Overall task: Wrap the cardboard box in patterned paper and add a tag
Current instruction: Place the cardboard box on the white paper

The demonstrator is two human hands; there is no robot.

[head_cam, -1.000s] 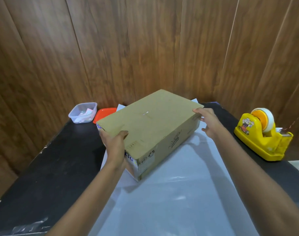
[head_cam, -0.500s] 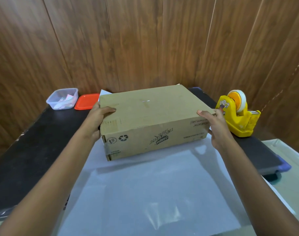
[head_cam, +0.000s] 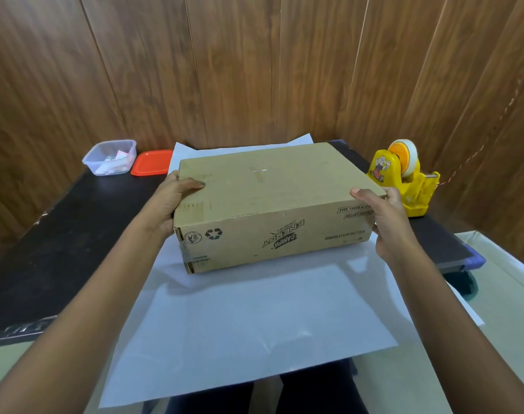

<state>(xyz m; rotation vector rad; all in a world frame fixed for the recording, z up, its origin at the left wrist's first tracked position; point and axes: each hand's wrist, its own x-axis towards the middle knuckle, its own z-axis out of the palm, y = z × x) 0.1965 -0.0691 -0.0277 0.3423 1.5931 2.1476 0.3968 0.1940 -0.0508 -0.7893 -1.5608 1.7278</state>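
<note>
Tan-brown cardboard box (head_cam: 269,186) with black printed lettering and recycling mark, plain white paper (head_cam: 249,318), matt black table (head_cam: 60,234), yellow tape dispenser (head_cam: 410,186) with orange hub and cartoon sticker, orange-red lid (head_cam: 151,162), clear tub (head_cam: 110,156), brown wood-grain wall (head_cam: 254,70)

Both arms extended, the left hand (head_cam: 177,200) grips the cardboard box (head_cam: 269,189) at its left end, thumb on top; the right hand (head_cam: 387,224) seemingly clasps the right end.

Fingers of left grip (head_cam: 177,201) mostly hidden behind 9 o'clock end of cardboard box (head_cam: 269,186); palm of right grip (head_cam: 386,222) hidden at 3 o'clock. Middle of paper (head_cam: 240,318) covered by box. Contents of tub (head_cam: 110,158) at 10 o'clock too small to tell.
</note>
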